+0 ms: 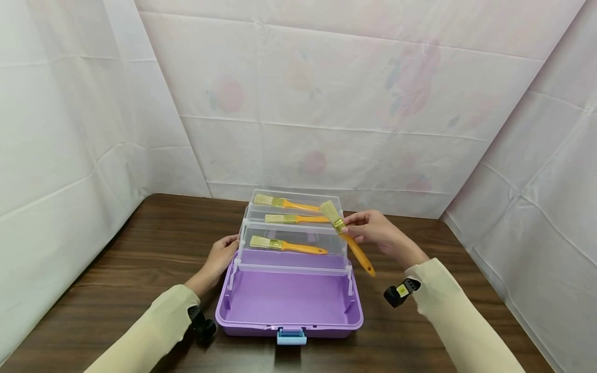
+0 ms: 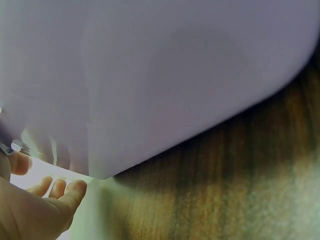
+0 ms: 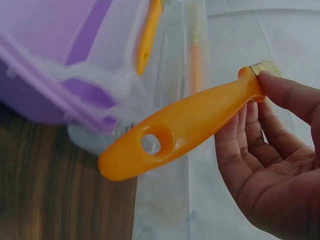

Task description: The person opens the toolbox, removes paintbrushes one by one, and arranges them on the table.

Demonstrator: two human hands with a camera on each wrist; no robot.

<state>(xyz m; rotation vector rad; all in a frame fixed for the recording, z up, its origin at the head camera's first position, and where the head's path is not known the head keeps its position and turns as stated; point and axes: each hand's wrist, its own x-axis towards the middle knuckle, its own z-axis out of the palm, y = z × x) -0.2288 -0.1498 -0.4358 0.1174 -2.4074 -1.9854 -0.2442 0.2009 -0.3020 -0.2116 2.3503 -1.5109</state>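
Observation:
A purple toolbox stands with clear trays raised in steps toward its back. Separate steps hold paintbrushes with orange handles: a front brush, a middle brush and a back brush. By the handle's neck, my right hand pinches another paintbrush over the right end of the trays. Its bristles point up and left, and the holed handle end hangs down. My left hand rests at the toolbox's left side, fingers loosely bent near its back corner; exact contact is unclear.
A light blue latch hangs at the toolbox's front. The dark wooden table extends to both sides. White printed cloth rises behind the table and along its sides.

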